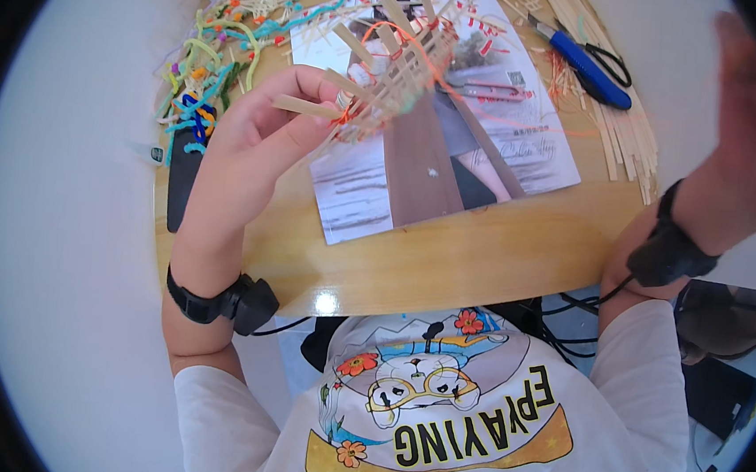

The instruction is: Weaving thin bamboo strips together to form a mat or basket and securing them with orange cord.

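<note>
Our left hand (258, 124) pinches a lattice of wooden sticks (382, 72) bound with orange thread (410, 48), lifted above the magazine page (438, 143) so the thread runs free. Our right hand (747, 114) is raised right of the page, blurred; we cannot tell its grip. Scissors (587, 66) lie beyond the page on the desk (483, 253).
</note>
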`<state>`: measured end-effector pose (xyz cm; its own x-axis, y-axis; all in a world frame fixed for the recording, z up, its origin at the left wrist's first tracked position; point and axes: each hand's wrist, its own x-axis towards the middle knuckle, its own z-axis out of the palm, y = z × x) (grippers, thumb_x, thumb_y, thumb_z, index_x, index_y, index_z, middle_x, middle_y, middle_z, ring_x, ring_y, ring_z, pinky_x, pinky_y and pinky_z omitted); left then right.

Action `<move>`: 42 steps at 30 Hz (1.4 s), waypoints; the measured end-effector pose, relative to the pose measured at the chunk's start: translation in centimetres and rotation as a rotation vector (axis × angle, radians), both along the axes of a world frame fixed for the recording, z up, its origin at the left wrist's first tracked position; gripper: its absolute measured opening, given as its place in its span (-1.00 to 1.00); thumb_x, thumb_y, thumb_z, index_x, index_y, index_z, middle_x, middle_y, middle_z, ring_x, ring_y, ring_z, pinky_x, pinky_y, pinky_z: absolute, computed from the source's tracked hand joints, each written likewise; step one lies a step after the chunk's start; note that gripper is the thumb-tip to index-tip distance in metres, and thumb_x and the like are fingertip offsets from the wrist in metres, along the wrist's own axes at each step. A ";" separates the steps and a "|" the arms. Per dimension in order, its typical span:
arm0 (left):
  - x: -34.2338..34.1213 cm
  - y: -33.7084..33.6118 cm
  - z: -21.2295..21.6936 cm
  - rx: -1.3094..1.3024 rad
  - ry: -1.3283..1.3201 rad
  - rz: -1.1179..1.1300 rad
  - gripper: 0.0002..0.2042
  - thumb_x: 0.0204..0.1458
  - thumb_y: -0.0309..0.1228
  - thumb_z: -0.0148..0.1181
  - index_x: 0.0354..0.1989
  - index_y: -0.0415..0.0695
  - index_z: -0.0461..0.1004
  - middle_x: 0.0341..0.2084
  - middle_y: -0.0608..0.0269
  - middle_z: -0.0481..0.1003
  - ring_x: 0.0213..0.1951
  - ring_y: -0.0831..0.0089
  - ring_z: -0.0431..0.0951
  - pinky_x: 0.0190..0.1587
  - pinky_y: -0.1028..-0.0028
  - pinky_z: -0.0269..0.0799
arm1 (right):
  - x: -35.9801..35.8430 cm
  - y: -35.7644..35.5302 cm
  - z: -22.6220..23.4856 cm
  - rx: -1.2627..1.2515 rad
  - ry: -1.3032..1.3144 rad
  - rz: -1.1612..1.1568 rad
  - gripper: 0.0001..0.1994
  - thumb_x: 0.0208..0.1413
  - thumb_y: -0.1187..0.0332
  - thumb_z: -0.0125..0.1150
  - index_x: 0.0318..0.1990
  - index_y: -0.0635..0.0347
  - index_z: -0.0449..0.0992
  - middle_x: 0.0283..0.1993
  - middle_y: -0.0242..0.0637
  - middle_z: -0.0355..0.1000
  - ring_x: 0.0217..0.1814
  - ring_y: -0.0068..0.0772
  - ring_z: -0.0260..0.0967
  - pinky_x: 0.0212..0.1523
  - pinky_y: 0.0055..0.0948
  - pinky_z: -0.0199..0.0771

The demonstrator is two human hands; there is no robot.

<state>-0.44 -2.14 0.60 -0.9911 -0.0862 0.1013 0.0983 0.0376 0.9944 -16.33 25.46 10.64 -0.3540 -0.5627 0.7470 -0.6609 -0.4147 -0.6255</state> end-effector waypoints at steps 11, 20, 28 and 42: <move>-2.7 -0.3 6.8 -0.294 -0.007 -0.180 -0.85 0.05 -0.44 0.12 -0.25 -0.22 0.41 -0.28 0.37 0.43 -0.20 0.64 0.37 -0.11 0.60 0.28 | 1.9 -5.1 -1.8 0.443 0.044 -0.165 -0.77 0.02 0.40 0.31 -0.20 0.30 0.46 -0.59 -0.47 0.28 -0.67 -0.70 0.06 -0.64 -0.66 0.02; -5.9 0.5 6.6 -0.133 0.113 0.031 -0.78 0.14 -0.37 0.04 -0.17 -0.27 0.45 -0.26 0.26 0.48 -0.20 0.55 0.44 -0.06 0.52 0.33 | -0.2 -6.0 -1.6 0.361 -0.234 -0.363 -0.90 0.07 0.45 0.24 -0.39 0.28 0.47 -0.73 -0.57 0.15 -0.69 -0.76 -0.03 -0.67 -0.63 -0.08; -5.4 2.6 5.6 -0.470 0.252 0.171 -0.75 0.04 -0.40 0.18 -0.17 -0.31 0.48 -0.24 0.19 0.51 -0.22 0.50 0.49 -0.12 0.51 0.38 | -0.1 -5.8 -3.3 0.382 -0.027 -0.402 -0.88 0.08 0.44 0.23 -0.44 0.24 0.44 -0.72 -0.56 0.15 -0.69 -0.79 -0.03 -0.67 -0.65 -0.10; -6.6 1.7 3.2 -0.742 0.826 0.315 -0.82 -0.15 -0.57 0.34 -0.34 -0.23 0.51 -0.47 0.28 0.52 -0.49 0.51 0.40 -0.39 0.55 0.30 | 0.3 -6.2 -3.9 0.172 -0.144 -0.255 -0.92 0.08 0.46 0.21 -0.31 0.29 0.47 -0.63 -0.51 0.30 -0.65 -0.78 0.14 -0.62 -0.73 0.10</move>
